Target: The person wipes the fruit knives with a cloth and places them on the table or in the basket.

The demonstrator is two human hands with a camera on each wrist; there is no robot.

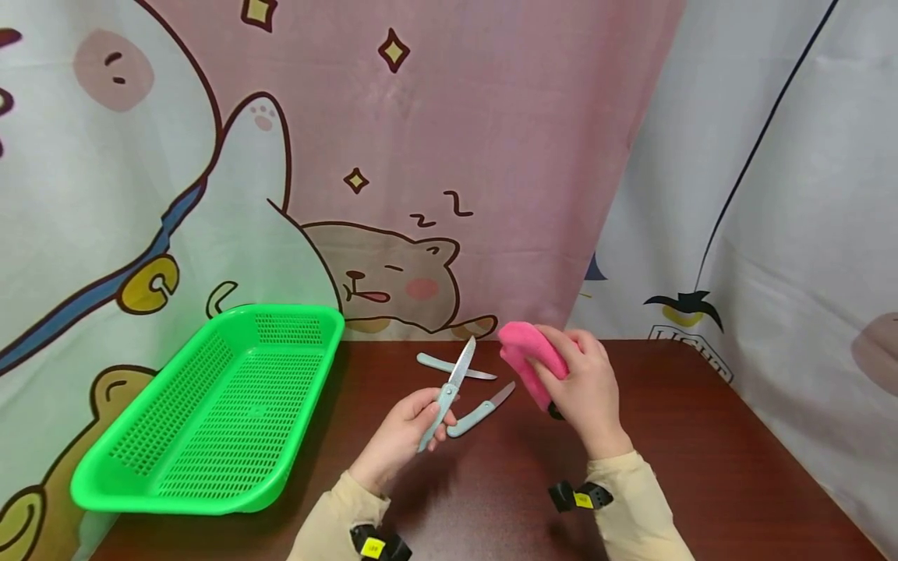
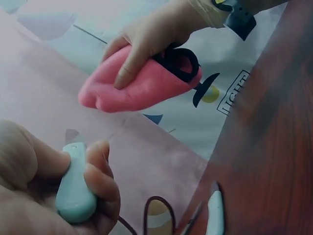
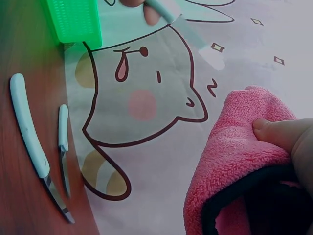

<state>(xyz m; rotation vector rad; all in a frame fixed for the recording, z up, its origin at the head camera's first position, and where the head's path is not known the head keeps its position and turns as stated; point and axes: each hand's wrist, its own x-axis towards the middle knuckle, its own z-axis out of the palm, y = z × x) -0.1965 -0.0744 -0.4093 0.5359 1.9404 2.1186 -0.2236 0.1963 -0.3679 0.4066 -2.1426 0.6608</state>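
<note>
When I look down from my head, my left hand point(image 1: 414, 428) grips a knife point(image 1: 447, 396) by its pale blue handle, blade pointing up and away. My right hand point(image 1: 589, 378) squeezes a pink cloth point(image 1: 529, 344), to the right of the blade and apart from it. Two more knives lie on the brown table point(image 1: 701, 467): a far knife point(image 1: 438, 363) and a near knife point(image 1: 471, 419). Only this view shows the whole green basket point(image 1: 175, 503), over on the left.

My left wrist view shows the round end of the handle, with my thumb and fingers bent around it. Just a bit of blade peeks out. My right thumb presses into the pink cloth, and a black edge runs round a hole in it.

My right wrist view shows how fuzzy the pink cloth is. Only one end of the green basket shows, and the knife in my left hand is blurry.
</note>
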